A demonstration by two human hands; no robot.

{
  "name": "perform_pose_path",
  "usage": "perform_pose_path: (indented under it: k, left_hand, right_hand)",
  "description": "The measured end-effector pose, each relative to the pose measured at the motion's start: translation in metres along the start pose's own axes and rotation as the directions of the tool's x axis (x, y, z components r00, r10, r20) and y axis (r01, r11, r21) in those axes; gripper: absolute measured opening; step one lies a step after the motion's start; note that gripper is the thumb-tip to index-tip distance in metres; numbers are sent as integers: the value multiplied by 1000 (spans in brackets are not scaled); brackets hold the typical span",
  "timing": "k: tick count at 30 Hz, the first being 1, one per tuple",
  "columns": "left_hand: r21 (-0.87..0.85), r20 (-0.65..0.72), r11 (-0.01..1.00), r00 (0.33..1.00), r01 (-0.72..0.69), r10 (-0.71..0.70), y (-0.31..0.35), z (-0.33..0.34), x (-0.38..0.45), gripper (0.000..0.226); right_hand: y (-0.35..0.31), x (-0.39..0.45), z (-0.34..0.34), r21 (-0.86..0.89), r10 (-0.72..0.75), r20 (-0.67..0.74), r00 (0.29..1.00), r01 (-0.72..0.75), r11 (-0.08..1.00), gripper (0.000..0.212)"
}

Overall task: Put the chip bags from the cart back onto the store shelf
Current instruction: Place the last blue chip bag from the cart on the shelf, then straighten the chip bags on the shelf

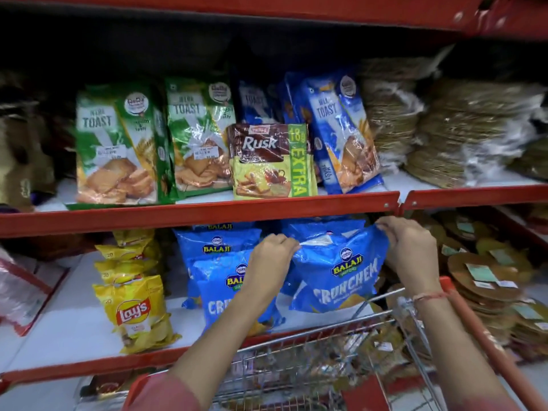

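Note:
A blue Balaji Crunchem chip bag [341,274] stands upright at the front of the lower shelf [74,315], under the red shelf edge. My left hand [272,256] pinches its top left corner. My right hand [410,247] pinches its top right corner. Both arms reach over the wire cart [296,360] at the bottom of the view. More blue Balaji bags [219,271] stand to the left of the held bag and behind it. What lies inside the cart is blurred.
Yellow Lay's bags [133,310] stand in a row at the left of the lower shelf. Toast packs [115,143] and a Rusk pack [269,161] fill the upper shelf. Stacks of round flat breads [489,280] sit to the right. The cart's red handle [474,330] runs beside my right forearm.

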State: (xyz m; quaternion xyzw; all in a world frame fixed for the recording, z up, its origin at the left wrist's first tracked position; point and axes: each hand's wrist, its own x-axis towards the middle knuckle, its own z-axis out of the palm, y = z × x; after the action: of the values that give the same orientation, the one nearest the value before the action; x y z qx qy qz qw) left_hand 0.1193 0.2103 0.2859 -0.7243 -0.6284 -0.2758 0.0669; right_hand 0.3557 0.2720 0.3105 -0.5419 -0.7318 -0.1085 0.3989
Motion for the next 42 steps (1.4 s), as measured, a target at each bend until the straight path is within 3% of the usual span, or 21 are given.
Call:
perform_pose_path:
  k: [1, 4, 7, 9, 11, 13, 15, 18, 21, 24, 26, 28, 30, 35, 42]
  left_hand:
    - [73, 67, 997, 998, -18, 13, 1, 10, 2, 7]
    - [205, 274, 979, 960, -6, -51, 5, 29, 0, 32]
    - [271, 278, 960, 961, -71, -7, -2, 53, -6, 40]
    - [221, 278, 971, 960, -96, 31, -12, 57, -11, 32]
    - [91, 206, 987, 972, -135, 114, -23, 47, -21, 6]
    - [27, 66, 994, 992, -110, 108, -39, 31, -38, 23]
    - [69, -21, 996, 998, -59, 61, -65, 18, -58, 46]
    - [133, -25, 990, 999, 50, -47, -115, -8, -93, 67]
    - [210, -90, 968, 989, 133, -117, -169, -40, -125, 52]
    - [322, -23, 915, 968, 244, -250, -218, -67, -146, 41]
    - [393, 30, 859, 929, 329, -370, -245, -77, -151, 37]
    - [466, 115, 821, 897, 330, -426, -261, -84, -148, 42]
    - [538, 193, 792, 872, 289, -449, -271, -87, -145, 43]
    - [590, 287, 767, 822, 253, -491, -295, -93, -138, 28]
    - [598, 310, 762, 806, 248, -505, -318, -107, -145, 26]
  right_hand:
    - [6, -3, 6, -8, 22, 34, 999, -22, 1000, 16]
    - [24, -11, 28, -83, 116, 209, 971, -100, 991, 10]
    - [31, -17, 44, -170, 190, 353, 916, -137, 976, 12]
    - [24, -21, 49, -201, 188, 352, 917, -123, 972, 12]
    - [6, -24, 53, -202, 63, 305, 950, 0, 979, 21]
    - [-25, -30, 60, -95, -114, 257, 960, 142, 985, 30]
    - [-64, -38, 71, 70, -262, 200, 944, 253, 965, 25]
    - [-130, -51, 94, 202, -459, 142, 877, 428, 881, 21]
    - [-196, -61, 118, 267, -597, 168, 784, 547, 793, 20]
    - [-254, -65, 140, 307, -661, 280, 696, 587, 749, 29]
    - [-286, -64, 150, 325, -658, 415, 628, 573, 752, 28]
    - [-312, -63, 158, 272, -614, 560, 556, 577, 771, 22]
    - [-329, -63, 166, 230, -540, 654, 530, 541, 809, 24]
    - [-352, -72, 179, 191, -398, 716, 574, 387, 902, 29]
    - [-370, -85, 191, 188, -394, 687, 611, 374, 908, 28]
